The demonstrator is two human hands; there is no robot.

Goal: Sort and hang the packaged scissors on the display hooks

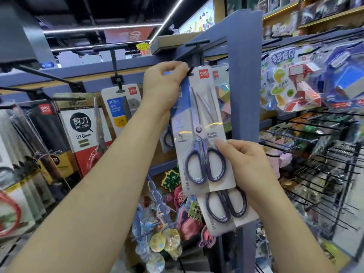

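A packaged pair of scissors [199, 134] with dark blue handles on a grey card is held up in front of the blue shelf post. My left hand [163, 81] pinches the card's top left corner, right at the tip of a black display hook [194, 56]. My right hand [244, 164] grips the lower right of the card. A second, identical scissors pack [226, 207] sits behind and below the first, also held by my right hand. Other scissors packs [86, 131] hang on hooks to the left.
A blue shelf post [244, 85] stands just right of the packs. Toy packs [291, 81] hang at the right above bare black wire hooks [325, 164]. Colourful trinkets [163, 229] hang below. Long black hooks [45, 75] jut out at the left.
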